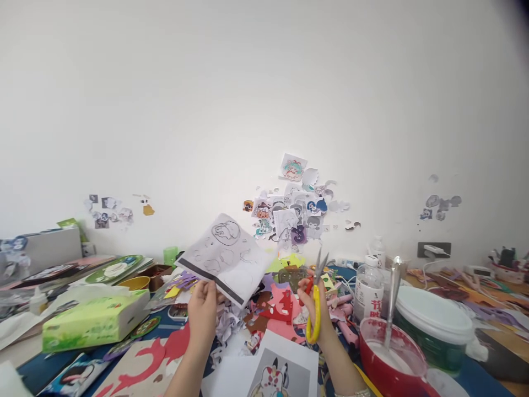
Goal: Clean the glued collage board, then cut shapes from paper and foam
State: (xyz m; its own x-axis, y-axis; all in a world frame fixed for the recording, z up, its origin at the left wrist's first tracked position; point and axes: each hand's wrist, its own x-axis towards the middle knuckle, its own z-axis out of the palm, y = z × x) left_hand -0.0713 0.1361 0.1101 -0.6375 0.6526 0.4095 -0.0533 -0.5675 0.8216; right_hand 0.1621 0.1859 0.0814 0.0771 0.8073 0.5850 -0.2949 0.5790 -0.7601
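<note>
My left hand (204,300) pinches a white sheet of paper (243,259) by its lower edge. The sheet carries grey line drawings, one inside an oval, and a dark strip along the lower edge. My right hand (320,317) grips scissors (317,292) with yellow and red handles. Their blades point up, slightly apart, to the right of the sheet and not touching it. Below and between my hands lies a printed picture (281,375) of a white cartoon animal on a grey background. Behind it spreads a heap of red, pink and white paper scraps (281,309).
On the right stand a red bowl (413,380) with white paste and a metal spoon (392,298), a lidded tub (433,325) and a plastic bottle (369,286). To the left sit a green tissue pack (95,320) and cut red paper (144,358). Paper cutouts (289,215) cling to the wall.
</note>
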